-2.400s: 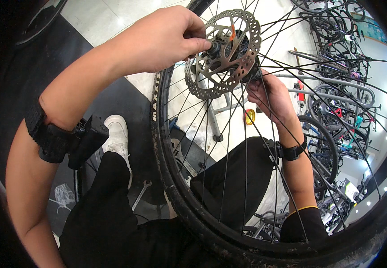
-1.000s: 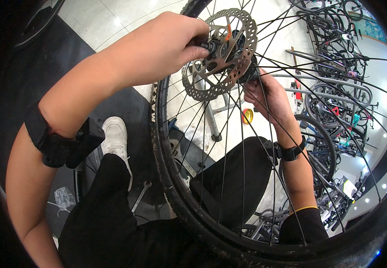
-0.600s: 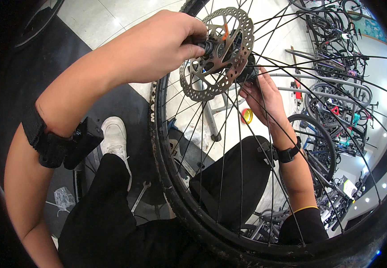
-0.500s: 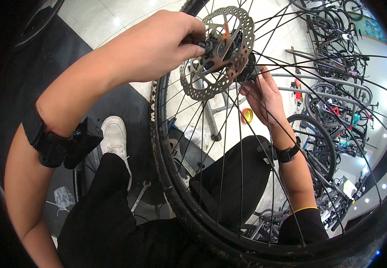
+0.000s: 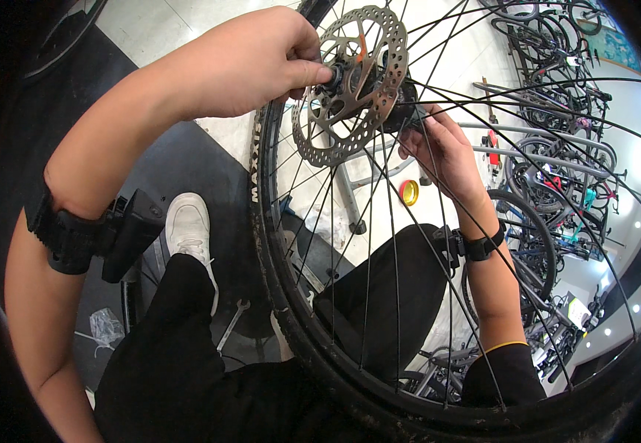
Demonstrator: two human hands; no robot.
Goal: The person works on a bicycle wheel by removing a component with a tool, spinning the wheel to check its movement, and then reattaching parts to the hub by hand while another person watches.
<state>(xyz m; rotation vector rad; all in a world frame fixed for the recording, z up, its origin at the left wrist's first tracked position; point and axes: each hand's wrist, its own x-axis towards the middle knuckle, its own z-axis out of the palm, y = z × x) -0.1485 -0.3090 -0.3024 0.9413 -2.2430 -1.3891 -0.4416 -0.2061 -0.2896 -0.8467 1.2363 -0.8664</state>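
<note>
A bicycle wheel with a black tyre [image 5: 267, 251] and thin black spokes stands tilted in front of me. Its perforated metal brake disc [image 5: 396, 52] faces my left side, fixed to the black hub [image 5: 407, 103]. My left hand [image 5: 280, 66] pinches the dark axle end that sticks out through the disc's centre, thumb on the near side. On the hub's opposite side, seen past the spokes, my right hand [image 5: 446, 151] has its fingers curled round the black hub end. The exact part under those fingers is partly hidden.
A wrench [image 5: 233, 325] and a crumpled clear plastic bag [image 5: 106, 327] lie on the black mat [image 5: 187, 159]. Behind the spokes are a yellow-and-red ring-shaped roll [image 5: 409, 193] and a grey metal stand [image 5: 350, 196]. Rows of bicycles [image 5: 557, 111] line the right.
The disc and hub have shifted slightly left and up, with my left hand moving along. My left thumb now lies straighter on the axle end. My right hand stays at the hub.
</note>
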